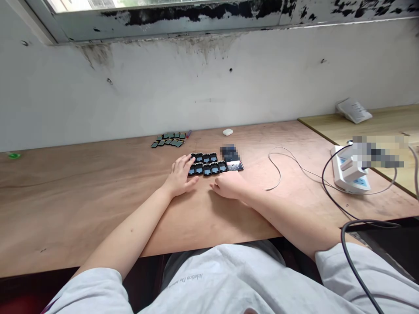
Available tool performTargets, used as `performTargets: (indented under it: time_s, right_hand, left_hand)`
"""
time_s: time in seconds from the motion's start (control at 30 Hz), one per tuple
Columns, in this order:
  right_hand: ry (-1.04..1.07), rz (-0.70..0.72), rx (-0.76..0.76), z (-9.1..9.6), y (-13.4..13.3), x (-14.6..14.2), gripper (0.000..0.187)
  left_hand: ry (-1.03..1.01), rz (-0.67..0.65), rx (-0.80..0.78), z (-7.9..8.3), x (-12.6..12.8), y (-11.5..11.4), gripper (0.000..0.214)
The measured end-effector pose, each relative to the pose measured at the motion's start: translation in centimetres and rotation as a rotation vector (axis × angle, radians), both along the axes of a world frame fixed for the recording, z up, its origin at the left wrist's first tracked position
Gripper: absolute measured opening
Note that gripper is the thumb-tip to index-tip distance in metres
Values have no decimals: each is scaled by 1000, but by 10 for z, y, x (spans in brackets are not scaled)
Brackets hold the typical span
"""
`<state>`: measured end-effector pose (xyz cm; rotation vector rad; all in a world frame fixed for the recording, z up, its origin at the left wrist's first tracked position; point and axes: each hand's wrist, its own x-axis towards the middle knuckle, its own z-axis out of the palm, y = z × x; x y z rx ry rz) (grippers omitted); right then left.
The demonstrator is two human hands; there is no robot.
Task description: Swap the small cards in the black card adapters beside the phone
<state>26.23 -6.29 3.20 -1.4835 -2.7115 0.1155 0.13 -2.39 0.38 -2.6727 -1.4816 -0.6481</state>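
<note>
Two rows of small black pieces with blue-grey faces (206,170) lie side by side on the wooden table. At their left end rests my left hand (180,176), open, with its fingers stretched forward and its thumb apart; the fingertips touch or partly cover the leftmost pieces. My right hand (227,185) is closed just in front of the right end of the near row, its fingers curled under. Whether anything is inside them is hidden. A phone (235,165) lies right behind my right hand, beside the rows.
Farther back lie several dark pieces with grey-green faces (168,141) and a small purple object (189,134). A white rounded case (228,131) sits near the wall. On the right are a white power strip (350,174), a thin cable (278,170) and a black cable (343,237).
</note>
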Motion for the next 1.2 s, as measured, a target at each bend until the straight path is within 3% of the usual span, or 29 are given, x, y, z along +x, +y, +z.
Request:
performTargets:
  time_s: [0.1,0.23,0.37,0.43,0.53,0.7,0.9,1.07,1.2]
  right_hand:
    - [133,129,24,-6,-3,-6,44]
    - [358,293,46,-20,0,-11,18]
    - [568,546,-11,-31,7,-11,15]
    - [620,584,-12,-34,9,-10,12]
    - [667,558,33,-36,12,-7,11]
    - [715,470,88,-33,18,3,18]
    - [677,448,73,-32,21,5,15]
    - [605,451,64,-31,19,5,15]
    - [595,445,59,-31,19,5,15]
  left_hand:
    - [23,-142,-1,4,11,-14,56]
    - [77,-340,-133,5,26,-35,46]
    - [37,-286,-114,4,31,-50,26]
    - [17,-260,-116,4,29,-51,17]
    - [-36,-241,-121,2,23,-48,21]
    - [-238,-21,-128,-1,4,-31,40]
    - [-563,474,-119,-4,-26,-7,43]
    - [-812,621,-240,-3,-41,7,44]
    - [-870,676,-275,-2,-39,6,49]
